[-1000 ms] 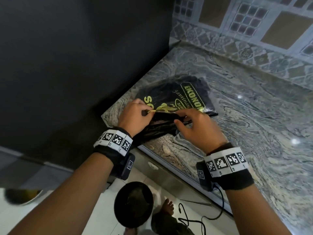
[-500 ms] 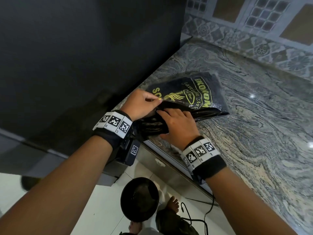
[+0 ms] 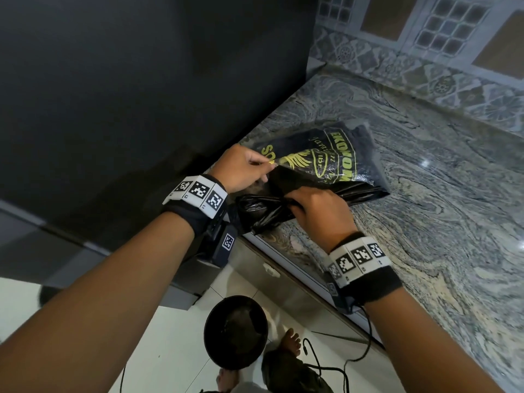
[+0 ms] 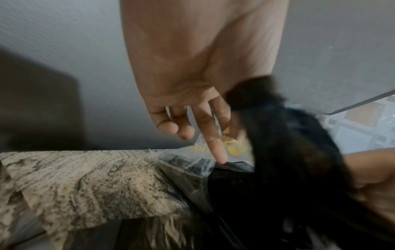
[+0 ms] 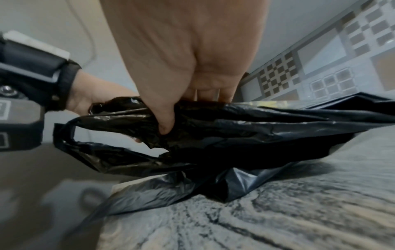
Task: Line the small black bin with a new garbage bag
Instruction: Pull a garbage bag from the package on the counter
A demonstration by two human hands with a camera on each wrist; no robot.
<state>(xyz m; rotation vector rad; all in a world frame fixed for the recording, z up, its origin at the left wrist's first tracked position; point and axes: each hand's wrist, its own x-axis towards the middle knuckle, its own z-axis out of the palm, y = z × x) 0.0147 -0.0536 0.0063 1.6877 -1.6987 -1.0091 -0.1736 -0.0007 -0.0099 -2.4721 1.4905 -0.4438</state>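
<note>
My left hand (image 3: 241,168): at the near left corner of the table, thumb and forefinger pinching the open end of the clear printed wrapper; in the left wrist view my other fingers (image 4: 215,143) hang loosely, one of them pointing down to the plastic.
My right hand (image 3: 317,208): curled round a bunched black garbage bag, thumb (image 5: 164,121) pressed into the crumpled plastic, the other fingers folded over the far side.
Garbage bag (image 3: 263,212): glossy black, gathered into a rope where I grip it, one end emerging from the wrapper, the loose end with its loop handles hanging past the table edge toward my left wrist.
Wrapper (image 3: 326,160): a flat pack of black bags in clear plastic with yellow print, lying on the table between my hands and the wall, close to the dark panel on the left.
Table (image 3: 425,222): grey and cream swirled stone, running to a patterned tile wall (image 3: 425,46) at the back.
Small black bin (image 3: 235,333): round, standing on the white floor below the table edge, its mouth facing up, no liner over its rim, just beside my bare foot (image 3: 290,343).
Dark panel (image 3: 141,95): a large plain dark surface filling the left of the head view.
Cable (image 3: 340,364): a thin black lead trailing from my right wristband down to the floor.
Wristbands (image 3: 198,194): black straps with white coded squares, one on each wrist.
</note>
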